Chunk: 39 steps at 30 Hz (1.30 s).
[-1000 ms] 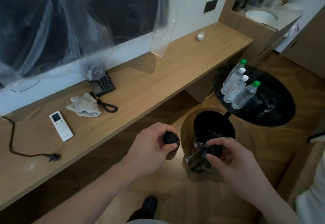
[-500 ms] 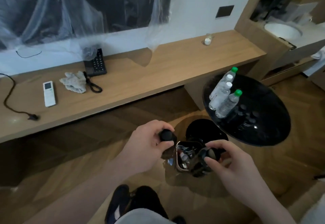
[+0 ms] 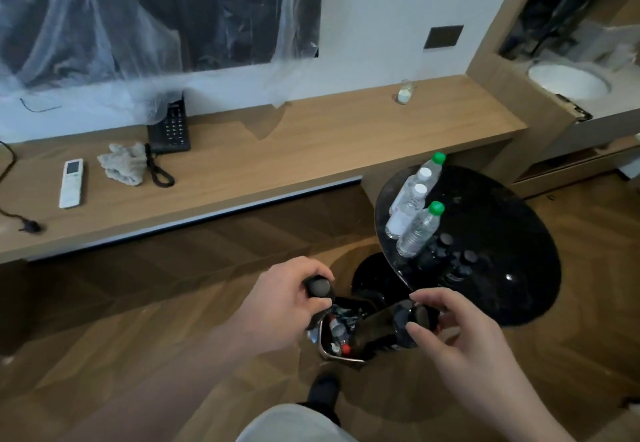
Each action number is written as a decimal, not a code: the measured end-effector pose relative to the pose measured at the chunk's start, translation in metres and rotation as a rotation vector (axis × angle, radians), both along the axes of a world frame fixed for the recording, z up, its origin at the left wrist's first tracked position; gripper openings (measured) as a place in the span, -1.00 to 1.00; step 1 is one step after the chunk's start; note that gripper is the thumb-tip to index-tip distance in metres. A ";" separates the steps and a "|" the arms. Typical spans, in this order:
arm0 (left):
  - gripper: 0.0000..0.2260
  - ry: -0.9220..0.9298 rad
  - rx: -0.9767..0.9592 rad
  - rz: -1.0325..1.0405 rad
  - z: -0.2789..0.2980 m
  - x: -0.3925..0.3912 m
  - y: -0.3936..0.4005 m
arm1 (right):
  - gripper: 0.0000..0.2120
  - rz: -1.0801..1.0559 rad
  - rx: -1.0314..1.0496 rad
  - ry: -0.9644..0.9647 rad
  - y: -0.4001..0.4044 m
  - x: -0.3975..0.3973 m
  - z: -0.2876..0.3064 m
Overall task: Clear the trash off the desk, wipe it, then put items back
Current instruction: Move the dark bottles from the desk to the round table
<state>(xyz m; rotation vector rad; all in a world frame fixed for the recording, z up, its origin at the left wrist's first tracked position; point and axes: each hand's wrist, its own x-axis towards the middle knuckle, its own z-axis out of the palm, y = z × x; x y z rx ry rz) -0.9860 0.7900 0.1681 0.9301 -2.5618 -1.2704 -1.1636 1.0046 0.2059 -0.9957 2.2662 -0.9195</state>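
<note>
Broadly, largest thing first.
Floor (image 3: 145, 320): wood in a herringbone pattern, under everything in the lower half of the view.
Worktop (image 3: 277, 161): long wooden surface along the wall, below a dark panel draped in clear plastic sheet (image 3: 138, 25).
Round black table (image 3: 491, 244): glossy, standing just beside the worktop's right end; four clear water bottles (image 3: 415, 213) stand upright together at its left edge, two with green caps and two with white.
Trash bin (image 3: 341, 334): small and metal-rimmed, on the floor below the hands and near the black table's base; bottles and other scraps lie inside.
Left hand (image 3: 287, 303): fingers curled round a dark bottle (image 3: 318, 287) by its black-capped top, held over the bin's left rim.
Right hand (image 3: 460, 330): thumb and fingertips pinch the capped end of a second dark bottle (image 3: 384, 329), which lies tilted with its lower end toward the open bin; the blur makes it hard to tell whether that end touches the rim.
Telephone (image 3: 169, 129): black, against the wall on the worktop, partly under the plastic sheet, with a coiled cord trailing in front.
Cloth (image 3: 123, 166): crumpled grey rag, just left of the cord.
Remote (image 3: 72, 183): white, lying flat, left of the cloth.
Power plug (image 3: 29, 226): black, on a loose cable near the worktop's left end.
Small glass (image 3: 404, 92): upright near the wall, well apart from the rest, toward the worktop's right end.
</note>
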 end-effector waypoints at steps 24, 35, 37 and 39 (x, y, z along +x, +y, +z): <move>-0.70 -0.037 0.027 0.107 -0.048 -0.221 0.095 | -0.65 0.111 0.144 -0.132 0.039 -0.244 -0.056; -0.73 -0.102 0.174 0.400 -0.084 -0.308 0.189 | -0.71 0.409 0.308 0.002 0.074 -0.360 -0.078; -0.73 -0.109 0.176 0.415 -0.092 -0.321 0.202 | -0.72 0.442 0.338 0.037 0.079 -0.372 -0.086; -0.72 -0.119 0.152 0.397 -0.098 -0.334 0.209 | -0.72 0.445 0.353 0.064 0.081 -0.380 -0.094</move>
